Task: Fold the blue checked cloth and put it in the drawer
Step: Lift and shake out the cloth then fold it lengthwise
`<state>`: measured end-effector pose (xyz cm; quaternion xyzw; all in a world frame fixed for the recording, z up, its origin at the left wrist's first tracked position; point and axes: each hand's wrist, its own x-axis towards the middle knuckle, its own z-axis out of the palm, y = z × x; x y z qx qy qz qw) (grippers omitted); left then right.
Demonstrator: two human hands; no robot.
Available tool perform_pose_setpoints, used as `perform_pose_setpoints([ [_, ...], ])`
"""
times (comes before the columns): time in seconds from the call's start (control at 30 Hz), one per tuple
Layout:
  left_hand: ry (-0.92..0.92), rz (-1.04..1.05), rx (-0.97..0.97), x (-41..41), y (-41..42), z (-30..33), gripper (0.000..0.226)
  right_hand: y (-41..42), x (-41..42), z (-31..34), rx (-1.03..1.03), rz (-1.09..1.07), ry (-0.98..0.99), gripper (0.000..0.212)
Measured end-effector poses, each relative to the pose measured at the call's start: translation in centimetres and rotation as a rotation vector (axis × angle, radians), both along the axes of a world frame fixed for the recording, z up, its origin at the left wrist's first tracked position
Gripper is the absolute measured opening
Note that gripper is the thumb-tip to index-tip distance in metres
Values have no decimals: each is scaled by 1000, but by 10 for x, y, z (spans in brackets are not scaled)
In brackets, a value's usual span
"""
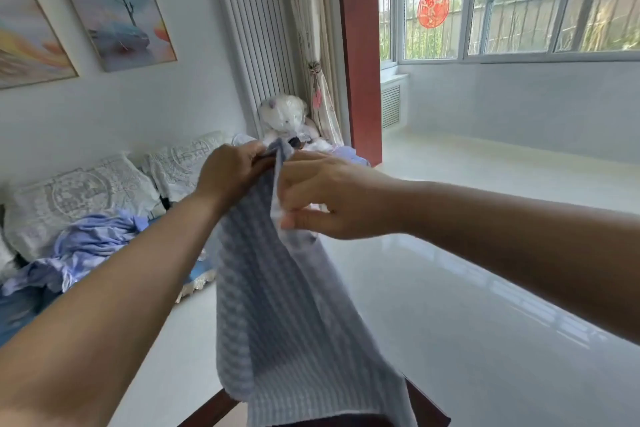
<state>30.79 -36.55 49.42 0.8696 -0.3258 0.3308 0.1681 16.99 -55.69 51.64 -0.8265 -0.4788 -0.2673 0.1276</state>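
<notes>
The blue checked cloth (287, 315) hangs in the air in front of me, its lower end draped over a dark wooden edge (426, 402) at the bottom of the view. My left hand (232, 173) pinches the cloth's top corner. My right hand (329, 198) grips the top edge right beside it, the two hands almost touching. No drawer is in view.
A sofa (86, 198) with lace cushions and a heap of light blue clothes (86, 246) lies to the left. A bagged white teddy bear (284, 114) sits by the radiator (256, 45). White glossy floor (485, 288) stretches right toward the windows.
</notes>
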Motion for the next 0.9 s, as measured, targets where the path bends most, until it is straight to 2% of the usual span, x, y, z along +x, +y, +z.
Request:
perform_pose_setpoints([
  [0.1,12,-16,-18,-6,-15,14,40,2,7,5,134,-44,-45,28],
  [0.23,84,68,-62,9,0,14,31,-6,3,22,239,-89,72,35],
  [0.33,145,87,-42,10,3,10,30,-14,2,27,205,-172,135,32],
  [0.43,156,62,-41,7,12,11,26,-38,10,32,180,-324,243,43],
  [0.5,130,34,-54,4,19,14,23,-64,18,33,201,-415,247,48],
  [0.57,80,7,-49,0,21,18,24,-85,28,33,128,-549,117,53],
  [0.63,36,-53,-31,-6,20,20,26,-100,38,32,-42,-726,-10,56],
  [0.7,-17,-150,48,-13,11,22,35,-109,48,27,-185,-911,-52,65],
  [0.77,-43,-216,146,-17,-1,23,43,-111,52,26,-313,-1078,-21,56],
  [0.83,-21,-242,180,-19,-10,25,47,-107,54,32,-455,-1239,119,42],
  [0.9,2,-277,172,-22,-18,24,42,-97,52,40,-525,-1211,217,64],
])
